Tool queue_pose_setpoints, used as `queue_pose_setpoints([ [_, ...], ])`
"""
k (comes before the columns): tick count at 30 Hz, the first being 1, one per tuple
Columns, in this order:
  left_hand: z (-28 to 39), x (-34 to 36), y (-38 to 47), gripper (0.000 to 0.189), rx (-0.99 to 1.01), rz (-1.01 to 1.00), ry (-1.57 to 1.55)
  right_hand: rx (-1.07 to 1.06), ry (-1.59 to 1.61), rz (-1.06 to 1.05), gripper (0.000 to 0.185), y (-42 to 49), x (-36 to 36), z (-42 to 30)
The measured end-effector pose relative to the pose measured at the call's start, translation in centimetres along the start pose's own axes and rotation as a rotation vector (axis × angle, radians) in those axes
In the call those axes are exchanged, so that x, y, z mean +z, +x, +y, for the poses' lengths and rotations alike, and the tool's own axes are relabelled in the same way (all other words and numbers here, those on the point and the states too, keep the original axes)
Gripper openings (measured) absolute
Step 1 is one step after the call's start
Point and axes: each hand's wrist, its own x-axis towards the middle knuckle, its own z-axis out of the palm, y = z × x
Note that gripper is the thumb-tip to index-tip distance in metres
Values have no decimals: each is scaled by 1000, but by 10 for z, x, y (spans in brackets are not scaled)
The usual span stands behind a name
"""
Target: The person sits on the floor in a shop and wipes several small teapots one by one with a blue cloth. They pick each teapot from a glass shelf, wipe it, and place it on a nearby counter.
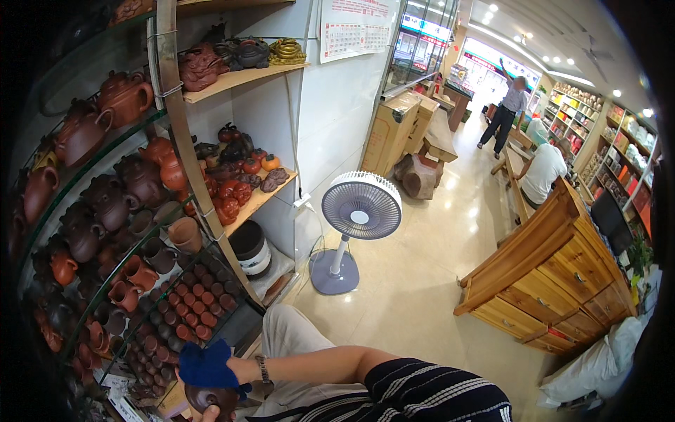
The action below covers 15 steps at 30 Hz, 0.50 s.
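Observation:
A dark brown clay teapot (211, 400) is at the bottom, left of the middle. A blue cloth (205, 364) lies against its top, with my right hand (240, 369) on it; the cloth hides most of the fingers. Below, the thumb of my left hand (212, 412) presses on the teapot's side, and the rest of that hand is mostly hidden or cut off by the frame. Right beside them, rows of small reddish and dark clay cups (198, 300) stand on a glass shelf.
Glass shelves with teapots (124, 97) rise on the left. A standing fan (361, 205) is ahead on the floor. To the right is a wooden drawer cabinet (548, 279). Cardboard boxes (387, 132) line the wall; two people are farther back, one standing, one seated.

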Motion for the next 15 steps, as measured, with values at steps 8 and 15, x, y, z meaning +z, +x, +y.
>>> queue_pose_setpoints([
  [8, -11, -9, 16, 61, 70, 47, 105, 126, 757, 92, 23, -25, 37, 23],
  [15, 36, 44, 4, 64, 325, 92, 1395, 471, 1582, 35, 51, -9, 24, -9],
])
